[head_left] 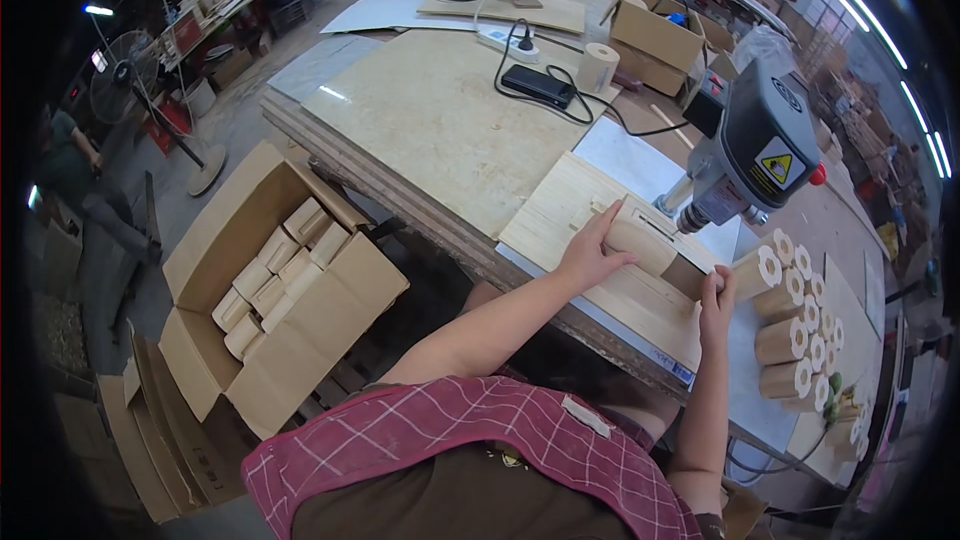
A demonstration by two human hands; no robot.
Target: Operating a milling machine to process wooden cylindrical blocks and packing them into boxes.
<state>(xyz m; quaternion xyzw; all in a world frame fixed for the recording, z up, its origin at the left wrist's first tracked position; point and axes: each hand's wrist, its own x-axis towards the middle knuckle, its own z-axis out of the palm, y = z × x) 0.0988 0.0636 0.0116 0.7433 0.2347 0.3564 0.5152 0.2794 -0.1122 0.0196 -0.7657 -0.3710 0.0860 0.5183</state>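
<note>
A pale wooden cylinder (641,243) lies on its side on a light wooden board (545,202), under the chuck of a small drill press (755,145). My left hand (590,258) holds the cylinder's left end, thumb on the near side and fingers reaching over the far side. Right of the cylinder is a darker brown piece (686,278) set on the board. My right hand (716,302) is closed at that piece's right end; what its fingers grip is mostly hidden. The drill tip is beyond the cylinder, and I cannot tell whether they touch.
Several hollow, flower-edged wooden pieces (790,330) are stacked at the right. A cardboard box (240,285) with several wooden pieces stands below the table at left. A black power bank (540,85), cables, a paper roll (597,67) and an open carton (655,35) occupy the table's far side.
</note>
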